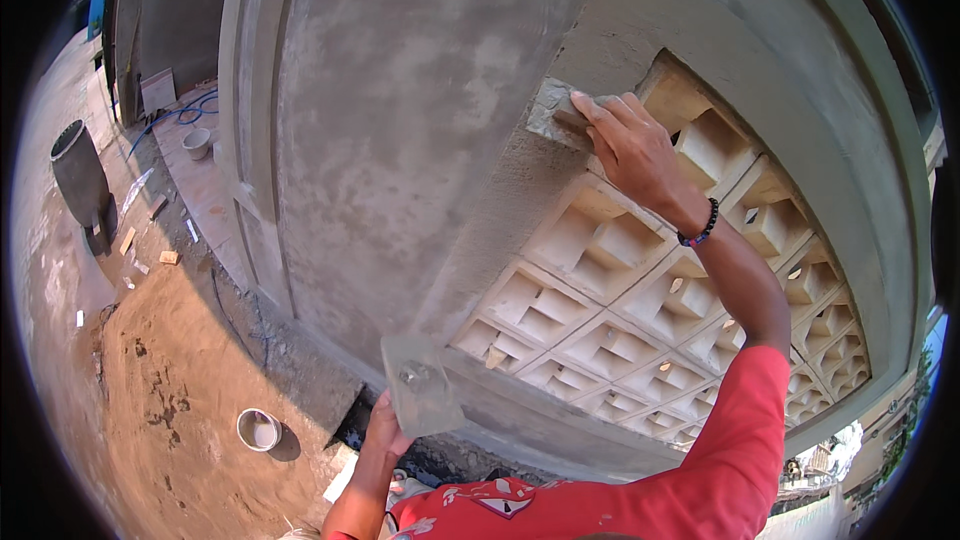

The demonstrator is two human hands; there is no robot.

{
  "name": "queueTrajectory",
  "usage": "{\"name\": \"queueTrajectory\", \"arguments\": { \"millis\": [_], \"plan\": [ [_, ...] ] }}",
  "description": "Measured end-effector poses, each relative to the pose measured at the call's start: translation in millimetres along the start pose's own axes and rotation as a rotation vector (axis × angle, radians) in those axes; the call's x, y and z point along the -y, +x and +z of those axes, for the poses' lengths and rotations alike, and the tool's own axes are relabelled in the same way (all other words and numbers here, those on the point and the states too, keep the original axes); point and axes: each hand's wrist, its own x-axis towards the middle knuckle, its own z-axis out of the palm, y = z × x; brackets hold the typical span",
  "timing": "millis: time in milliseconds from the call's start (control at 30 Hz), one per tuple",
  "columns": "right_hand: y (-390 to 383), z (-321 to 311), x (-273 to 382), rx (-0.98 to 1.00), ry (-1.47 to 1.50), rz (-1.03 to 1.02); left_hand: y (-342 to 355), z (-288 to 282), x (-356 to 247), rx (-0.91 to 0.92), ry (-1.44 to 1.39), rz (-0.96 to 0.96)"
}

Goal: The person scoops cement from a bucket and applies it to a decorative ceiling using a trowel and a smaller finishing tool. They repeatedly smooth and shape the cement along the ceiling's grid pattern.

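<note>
My right hand (640, 150), a beaded bracelet at its wrist, is closed round a plastering trowel (545, 112). The trowel's flat plate is pressed to the grey plastered wall (420, 90), on the damp strip beside the upper left corner of a pale block screen (600, 240). Low in front of me, my left hand (384, 428) grips a flat grey mortar hawk (425, 402) by its edge or underside; the fingers are partly hidden behind it. A small dab of mortar (410, 374) sits on the hawk's face.
A sand heap (190, 360) lies at the left, with a white bucket (260, 430) on it. Behind it stand a dark tall container (82, 175), another small bucket (197, 144) and a blue hose (185, 112). A raised pilaster (250, 90) runs down the wall's left side.
</note>
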Motion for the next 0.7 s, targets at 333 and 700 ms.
{"name": "queueTrajectory", "arguments": {
  "millis": [333,700],
  "plan": [
    [-45.7,-25.7,84.4,0.127,1.498,0.729,22.8,33.9,-16.9,0.176,0.07,0.044],
    [-121.1,35.1,175.3,0.131,2.024,1.009,23.3,57.4,-22.8,0.256,0.253,0.088]
  ]
}}
